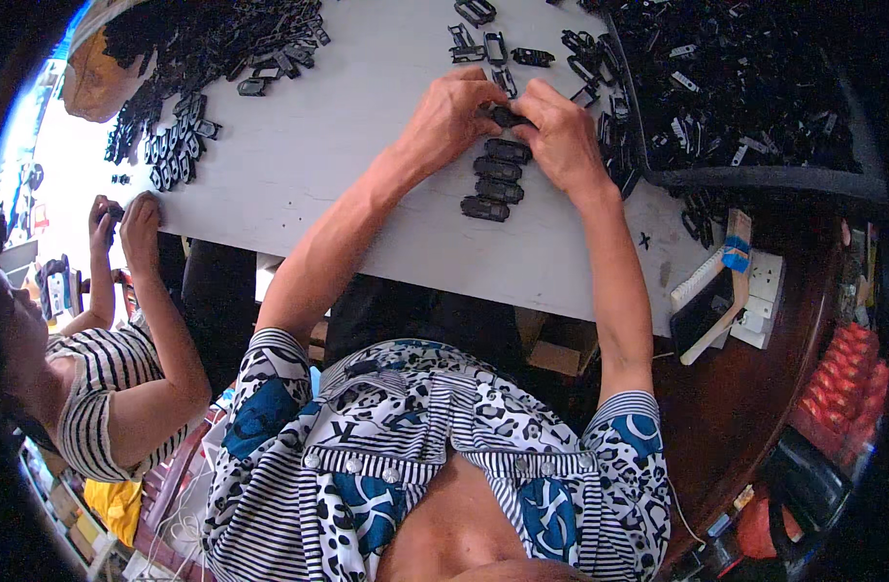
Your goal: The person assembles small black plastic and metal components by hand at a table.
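Between them, my left hand (456,114) and my right hand (564,136) grip a small black plastic part (506,116) over the white table. The fingers of both are closed on it and hide most of its shape. Just below it, several black plastic parts (498,168) of a long rounded form lie in a neat column. Beyond my fingertips are some open black frames (495,47) and another dark part (533,57). More loose black pieces (587,63) lie to the right of my right hand.
A large black bin (755,178) full of small black parts stands at the right. Heaped black pieces (221,39) cover the table's (299,116) far left. At left, a co-worker's hands (139,228) hold a small dark piece. A white power strip (763,291) lies at the right.
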Tool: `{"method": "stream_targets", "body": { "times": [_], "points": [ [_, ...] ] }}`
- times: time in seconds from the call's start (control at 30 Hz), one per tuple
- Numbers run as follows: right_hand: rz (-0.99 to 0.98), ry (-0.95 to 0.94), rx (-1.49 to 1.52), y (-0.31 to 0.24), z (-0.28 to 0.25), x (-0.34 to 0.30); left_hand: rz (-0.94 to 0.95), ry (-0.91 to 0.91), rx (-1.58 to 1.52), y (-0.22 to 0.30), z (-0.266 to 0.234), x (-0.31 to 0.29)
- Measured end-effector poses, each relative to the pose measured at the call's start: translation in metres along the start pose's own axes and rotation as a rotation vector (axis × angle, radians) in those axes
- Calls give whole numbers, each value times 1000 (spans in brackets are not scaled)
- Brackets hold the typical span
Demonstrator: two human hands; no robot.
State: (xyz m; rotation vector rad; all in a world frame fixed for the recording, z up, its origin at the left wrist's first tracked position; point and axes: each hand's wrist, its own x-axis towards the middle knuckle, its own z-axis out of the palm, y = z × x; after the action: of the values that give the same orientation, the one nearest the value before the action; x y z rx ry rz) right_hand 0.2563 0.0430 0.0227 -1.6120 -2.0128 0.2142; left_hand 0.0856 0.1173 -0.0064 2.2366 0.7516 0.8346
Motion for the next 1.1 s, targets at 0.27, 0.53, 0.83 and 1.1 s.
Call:
{"method": "stream_targets", "body": {
  "times": [0.27, 0.53, 0.83, 1.1],
  "points": [
    [29, -103, 24, -3, -8, -6, -40, -110, -52, 0, -18, 1],
    [216, 96, -63, 30, -47, -8, 249, 76, 466, 0, -6, 25],
    [80, -42, -487, 42, -25, 1, 190, -73, 149, 1, 8, 27],
    [369, -1, 713, 42, -17, -1, 58, -84, 210, -1, 9, 26]
  ]
}}
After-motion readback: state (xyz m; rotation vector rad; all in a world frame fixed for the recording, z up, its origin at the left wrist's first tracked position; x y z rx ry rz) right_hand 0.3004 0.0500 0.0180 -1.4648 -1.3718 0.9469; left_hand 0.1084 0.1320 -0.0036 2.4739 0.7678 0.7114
